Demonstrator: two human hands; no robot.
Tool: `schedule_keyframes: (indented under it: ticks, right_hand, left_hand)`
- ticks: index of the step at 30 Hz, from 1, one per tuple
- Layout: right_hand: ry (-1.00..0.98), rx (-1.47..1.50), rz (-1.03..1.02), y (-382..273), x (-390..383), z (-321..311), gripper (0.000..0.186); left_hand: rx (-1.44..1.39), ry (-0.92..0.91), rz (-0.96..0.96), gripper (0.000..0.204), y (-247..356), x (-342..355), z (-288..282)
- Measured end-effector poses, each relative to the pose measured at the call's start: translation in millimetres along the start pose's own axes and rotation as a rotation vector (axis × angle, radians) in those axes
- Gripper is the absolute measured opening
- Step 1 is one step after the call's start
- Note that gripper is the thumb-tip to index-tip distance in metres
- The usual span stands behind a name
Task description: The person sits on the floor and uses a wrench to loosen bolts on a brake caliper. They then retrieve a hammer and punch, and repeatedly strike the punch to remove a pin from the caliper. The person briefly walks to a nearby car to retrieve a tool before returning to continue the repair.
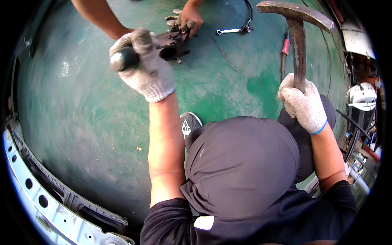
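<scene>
My left hand (149, 75), in a white knit glove, is closed around a dark-handled tool (127, 58) with a rounded metal end cap. The cap faces up toward me; the glove hides the tool's far end. Just beyond it, a dark, grimy metal part (169, 43) with a round opening is on the green floor. Another person's hand (192, 18) grips this part from the far side, and that person's other arm (98, 16) reaches in behind my left glove. On the right, my gloved right hand (302, 100) holds a worn steel hammer (299, 49) upright by its shaft, head raised.
A combination wrench (228, 31) lies by a dark hose. Farther right is a red-handled tool (285, 47). A silver beam with holes (30, 183) curves along the lower left. Assorted workshop items, including a white rounded object (362, 94), crowd the right edge.
</scene>
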State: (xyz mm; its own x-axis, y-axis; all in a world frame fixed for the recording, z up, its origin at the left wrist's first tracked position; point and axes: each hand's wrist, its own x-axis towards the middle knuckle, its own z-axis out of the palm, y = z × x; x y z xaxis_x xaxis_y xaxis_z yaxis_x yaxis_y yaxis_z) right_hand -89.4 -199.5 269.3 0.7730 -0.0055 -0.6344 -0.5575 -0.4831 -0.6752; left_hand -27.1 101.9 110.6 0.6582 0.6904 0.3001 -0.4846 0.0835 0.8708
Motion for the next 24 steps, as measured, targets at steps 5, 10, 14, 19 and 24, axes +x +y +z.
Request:
schedule_keyframes:
  ticks: [5, 10, 14, 19, 24]
  right_hand:
    - [-0.084, -0.172, -0.211, -39.4, 6.4, 9.4, 0.009]
    - [-0.099, -0.119, -0.349, -45.1, 0.0, 13.3, 0.011]
    - [-0.091, -0.154, -0.404, -34.5, 1.6, 12.2, 0.015]
    - [-0.017, -0.158, -0.328, -24.2, -0.5, 7.5, 0.011]
    - [0.014, -0.087, -0.241, -16.2, 1.2, 14.1, 0.005]
  left_hand:
    - [-0.072, -0.31, 0.037, 0.03, 3.5, -43.0, 16.7]
    - [0.245, -0.324, 0.396, 0.042, 3.0, -49.2, 30.8]
    - [0.301, -0.405, 0.35, 0.03, 6.7, -37.2, 30.8]
    - [0.385, -0.508, 0.329, 0.025, 6.7, -42.9, 28.6]
    - [0.383, -0.509, 0.303, 0.024, 1.0, -47.0, 30.5]
